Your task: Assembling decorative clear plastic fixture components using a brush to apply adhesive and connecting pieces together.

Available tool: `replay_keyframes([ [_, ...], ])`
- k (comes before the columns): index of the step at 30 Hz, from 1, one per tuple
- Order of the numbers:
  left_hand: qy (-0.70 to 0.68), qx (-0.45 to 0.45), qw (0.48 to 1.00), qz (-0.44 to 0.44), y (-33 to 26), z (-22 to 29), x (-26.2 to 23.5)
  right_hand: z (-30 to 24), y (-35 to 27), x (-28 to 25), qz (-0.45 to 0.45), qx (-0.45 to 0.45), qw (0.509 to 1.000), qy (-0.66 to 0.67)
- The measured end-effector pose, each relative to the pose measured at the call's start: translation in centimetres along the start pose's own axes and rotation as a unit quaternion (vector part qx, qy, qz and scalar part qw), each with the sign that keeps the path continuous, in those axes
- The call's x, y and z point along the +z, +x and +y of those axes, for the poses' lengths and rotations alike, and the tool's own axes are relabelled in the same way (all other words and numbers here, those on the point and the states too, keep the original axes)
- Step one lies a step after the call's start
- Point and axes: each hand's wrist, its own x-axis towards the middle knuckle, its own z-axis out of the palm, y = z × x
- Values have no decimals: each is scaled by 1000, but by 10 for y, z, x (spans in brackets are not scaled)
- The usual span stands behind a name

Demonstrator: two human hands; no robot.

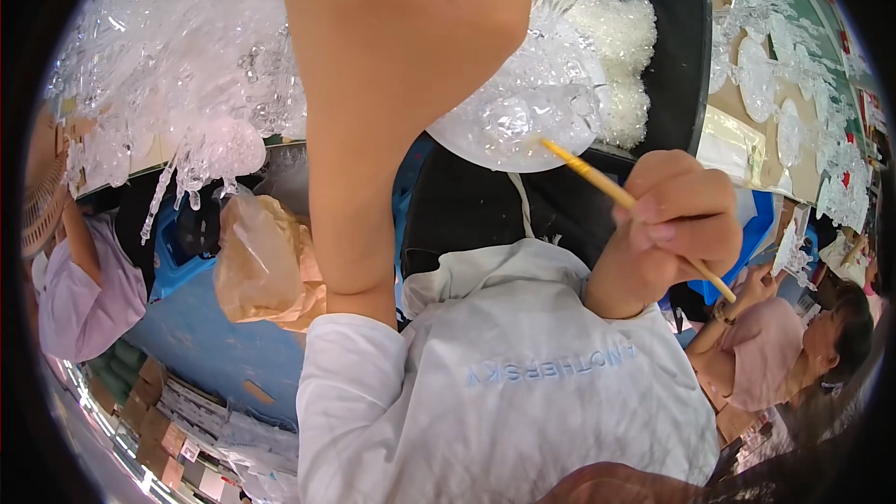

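My right hand [679, 215] is closed around a thin paintbrush [597, 179] with a yellow and wooden handle. The brush slants up to the left, and its tip meets or hovers just over a clear, glossy oval piece [532, 126] at the near edge of the table; contact is hard to judge. My left hand [406, 5] reaches across the upper middle, above the clear pieces. The upper picture edge cuts off most of its fingers, so what they hold, if anything, is hidden. Small clear granules [630, 56] lie right of the oval piece.
Clear icicle-like plastic pieces [177, 47] are heaped at the left. A black tray edge [681, 47] borders the granules. More clear pieces [756, 75] lie on the table at right. A brown paper bag [266, 261] stands below left. People sit at far left and right.
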Motion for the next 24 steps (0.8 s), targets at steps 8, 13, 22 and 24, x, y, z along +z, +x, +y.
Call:
replay_keyframes([
  [8, 151, 90, 984, -29, -3, 6, -9, 0, -6, -2, -4, 7, 1000, 14],
  [13, 31, -27, 998, -39, -1, 11, -8, -6, 12, -16, 1, 49, 994, 95],
  [22, -115, -33, 993, 24, -16, -7, -1, -4, 23, -19, 30, 137, 989, 39],
  [24, -92, -30, 995, -7, -17, -7, -7, -2, 24, -20, 35, 146, 989, 15],
])
